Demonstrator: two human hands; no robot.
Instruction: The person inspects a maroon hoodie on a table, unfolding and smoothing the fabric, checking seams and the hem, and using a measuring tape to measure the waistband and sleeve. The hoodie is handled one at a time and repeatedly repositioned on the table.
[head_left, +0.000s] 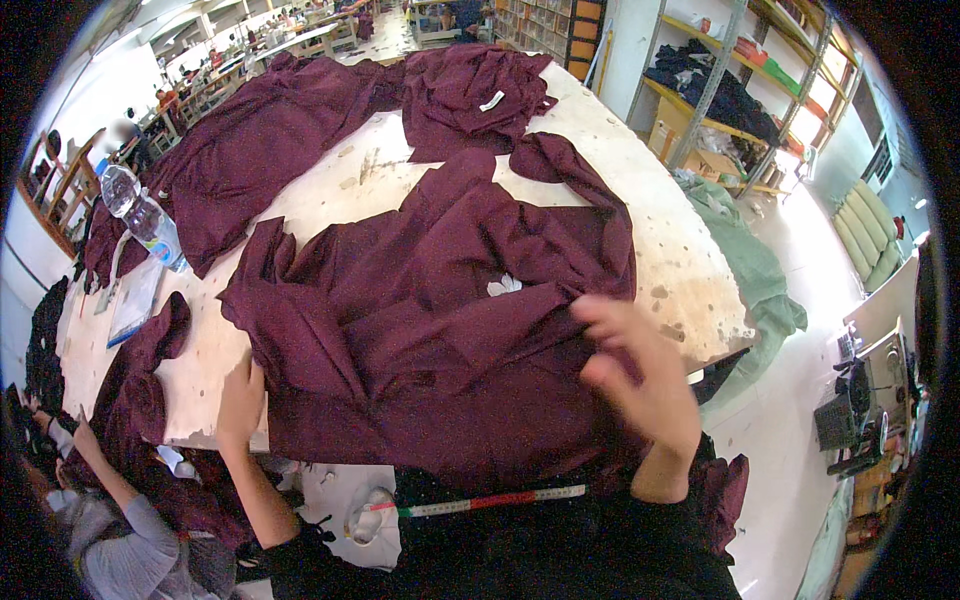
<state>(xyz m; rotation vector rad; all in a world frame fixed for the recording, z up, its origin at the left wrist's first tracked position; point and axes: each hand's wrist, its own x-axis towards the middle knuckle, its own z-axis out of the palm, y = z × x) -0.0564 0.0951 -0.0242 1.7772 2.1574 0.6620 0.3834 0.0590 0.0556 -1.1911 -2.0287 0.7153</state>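
Observation:
A dark maroon garment (430, 300) lies rumpled across the pale wooden table in front of me, its lower edge hanging over the near side. On it shows a small white label (504, 286). My left hand (242, 402) rests on the table right beside the garment's left edge, fingers stretched forward with nothing visible in them. Above the garment's right part is my right hand (645, 375), slightly blurred, its thumb and fingers apart and holding nothing. A measuring tape (490, 503), red and white, runs across my lap below the table edge.
More maroon garments (270, 125) are heaped along the far side. A clear water bottle (145, 222) stands at the left by a plastic-covered paper packet (136, 305). A co-worker's arm (110, 470) reaches in at lower left. Metal shelves (715, 90) stand beyond, with green cloth (745, 270) at the right.

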